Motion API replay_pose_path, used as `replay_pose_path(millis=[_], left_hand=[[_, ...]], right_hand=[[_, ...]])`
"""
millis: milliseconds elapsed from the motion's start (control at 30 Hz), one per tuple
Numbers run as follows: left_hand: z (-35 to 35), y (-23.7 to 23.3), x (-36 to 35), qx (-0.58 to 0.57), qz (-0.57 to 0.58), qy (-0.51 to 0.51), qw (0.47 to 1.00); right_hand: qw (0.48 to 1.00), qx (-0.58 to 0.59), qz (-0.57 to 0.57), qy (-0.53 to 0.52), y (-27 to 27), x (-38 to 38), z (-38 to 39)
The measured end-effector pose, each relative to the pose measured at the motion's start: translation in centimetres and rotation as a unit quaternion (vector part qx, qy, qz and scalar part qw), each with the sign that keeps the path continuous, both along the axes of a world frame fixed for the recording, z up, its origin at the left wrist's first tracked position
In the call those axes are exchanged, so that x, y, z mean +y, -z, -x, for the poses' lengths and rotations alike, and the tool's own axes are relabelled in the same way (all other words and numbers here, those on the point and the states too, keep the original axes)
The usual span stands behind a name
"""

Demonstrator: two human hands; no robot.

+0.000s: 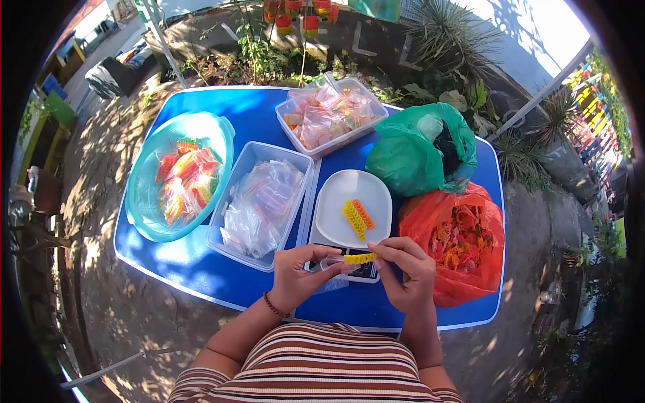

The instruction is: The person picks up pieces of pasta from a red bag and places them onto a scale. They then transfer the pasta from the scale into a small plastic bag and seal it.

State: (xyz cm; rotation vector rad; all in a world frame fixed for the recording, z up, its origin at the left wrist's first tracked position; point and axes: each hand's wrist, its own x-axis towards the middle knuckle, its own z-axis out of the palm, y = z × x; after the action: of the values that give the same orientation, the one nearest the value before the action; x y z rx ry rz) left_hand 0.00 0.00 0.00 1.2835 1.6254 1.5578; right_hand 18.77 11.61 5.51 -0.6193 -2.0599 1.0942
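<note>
My left hand pinches a small clear plastic bag between thumb and fingers. Between finger and thumb, my right hand grips the end of a yellow spiral-shaped piece, whose other end is at the bag's mouth. Both hands are over the near edge of a kitchen scale. On its white plate lie yellow spiral pieces beside an orange spiral piece. Part of the scale's front panel is hidden behind my hands.
Left on the blue table are a turquoise basin of filled packets and a clear bin of plastic bags. Another bin of filled bags stands behind. A green bag and a red bag of colored pieces sit right.
</note>
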Motion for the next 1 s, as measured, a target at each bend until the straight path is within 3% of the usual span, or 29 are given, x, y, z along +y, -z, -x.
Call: replay_pose_path(millis=[167,267,367,667,767,867,1000], left_hand=[[-0.2,0.2,0.2,0.004,0.003,0.029,1.0],[-0.4,-0.4,0.1,0.042,0.007,0.048,0.998],[-0.7,-1.0,0.1,0.027,0.027,0.062,0.997],[-0.8,-0.8,0.0,0.038,0.048,0.096,0.993],[-1.0,-0.9,-0.1,0.007,0.076,0.111,0.991],[-1.5,-0.1,-0.1,-0.203,0.057,0.113,0.971],[-1.3,1.4,-0.2,-0.214,0.074,0.126,0.966]], right_hand=[[0.994,-0.007,-0.104,-0.03,0.0,1.0,-0.3],[0.999,0.02,-0.043,-0.005,0.1,0.5,-0.3],[0.996,0.048,-0.047,-0.049,0.6,0.4,-0.1],[0.983,-0.049,-0.135,-0.117,-0.1,-0.2,0.0],[1.0,0.009,0.006,-0.018,0.7,-1.8,0.9],[0.999,0.023,0.021,0.041,3.3,-0.7,-0.3],[0.998,-0.008,-0.014,-0.053,2.7,-0.2,-0.6]])
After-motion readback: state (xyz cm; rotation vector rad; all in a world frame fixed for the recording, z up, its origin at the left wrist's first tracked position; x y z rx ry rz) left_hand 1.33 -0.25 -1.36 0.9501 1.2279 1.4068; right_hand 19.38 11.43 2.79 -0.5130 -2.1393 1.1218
